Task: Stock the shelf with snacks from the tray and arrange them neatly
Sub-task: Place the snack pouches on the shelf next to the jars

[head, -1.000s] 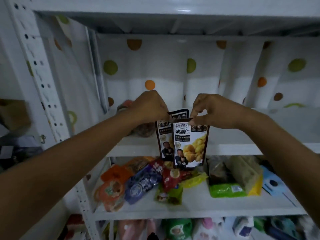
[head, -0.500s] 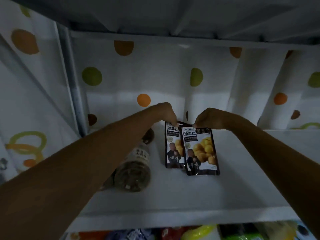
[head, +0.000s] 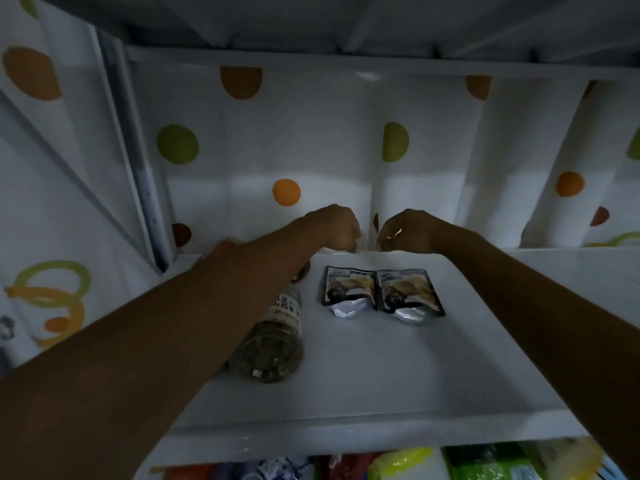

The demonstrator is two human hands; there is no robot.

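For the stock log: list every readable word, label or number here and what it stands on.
Left pouch: print too blurred to read.
Right pouch: print too blurred to read.
Bottle label: dark Chinese characters, too blurred to quote.
No text reads clearly.

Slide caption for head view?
Two snack pouches lie side by side on the shelf, left hand and right hand curled empty behind them, bottle lying alongside.

Hidden and unclear
Your left forearm (head: pixel 207 306) hides the neck of the bottle (head: pixel 273 344); the print on the two pouches (head: pixel 349 289) is too blurred to read; the bottom edge cuts off the lower-shelf packets (head: pixel 398 465).
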